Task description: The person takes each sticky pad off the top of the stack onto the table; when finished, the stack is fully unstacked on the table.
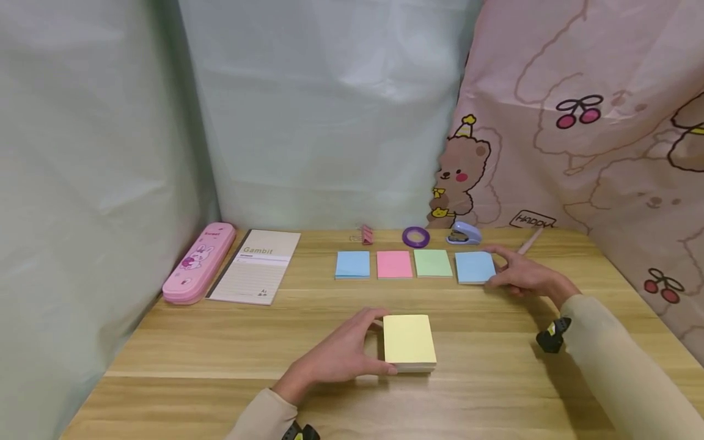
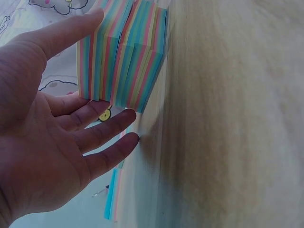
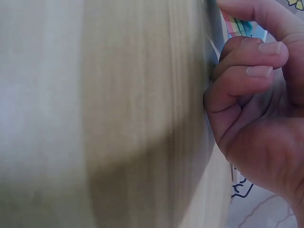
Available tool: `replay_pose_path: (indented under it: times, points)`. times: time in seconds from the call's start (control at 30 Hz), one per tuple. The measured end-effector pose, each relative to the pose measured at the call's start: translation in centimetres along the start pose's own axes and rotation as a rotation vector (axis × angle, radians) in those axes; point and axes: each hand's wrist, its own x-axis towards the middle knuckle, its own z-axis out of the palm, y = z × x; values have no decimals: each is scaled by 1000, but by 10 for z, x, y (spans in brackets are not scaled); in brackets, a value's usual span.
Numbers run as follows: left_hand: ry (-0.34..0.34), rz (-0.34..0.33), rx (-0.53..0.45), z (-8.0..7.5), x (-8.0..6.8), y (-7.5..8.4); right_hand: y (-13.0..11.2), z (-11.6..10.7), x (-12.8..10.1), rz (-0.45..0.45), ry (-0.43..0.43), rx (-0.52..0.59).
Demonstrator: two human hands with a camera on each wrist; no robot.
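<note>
A thick block of sticky notes (image 1: 409,339) with a yellow top sits at the table's front middle. Its sides show many coloured layers in the left wrist view (image 2: 128,52). My left hand (image 1: 343,348) holds it from the left, thumb at the near edge and index finger at the far edge, the other fingers spread loosely. Farther back, my right hand (image 1: 525,275) grips a blue sticky note pad (image 1: 475,267) by its right side, between thumb and index finger. Its remaining fingers are curled under. Left of that pad lie a green pad (image 1: 433,263), a pink pad (image 1: 393,264) and another blue pad (image 1: 352,264).
Behind the pads stand a pink binder clip (image 1: 366,234), a purple tape roll (image 1: 415,237) and a lilac stapler (image 1: 464,233). A pale pen (image 1: 530,241) lies beyond my right hand. At left are a notebook (image 1: 255,266) and a pink pencil case (image 1: 199,263). Curtains (image 1: 330,122) border the wooden table.
</note>
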Motion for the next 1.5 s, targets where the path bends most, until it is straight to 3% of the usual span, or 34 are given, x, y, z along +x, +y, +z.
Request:
replay_pose_path:
  times: [0.23,0.97,1.33,1.5]
  points:
    - [-5,7,-2,1,0,0,-4,-6,3,38,-22,-76]
    - [-14,12,-2,4,0,0,-14,-16,11,130,-38,-127]
    - [-6,15,-4,3,-1,-1,-22,-16,7,85,-46,-157]
    - [-3,14,4,0,0,0,-36,-16,-1,12,-43,-120]
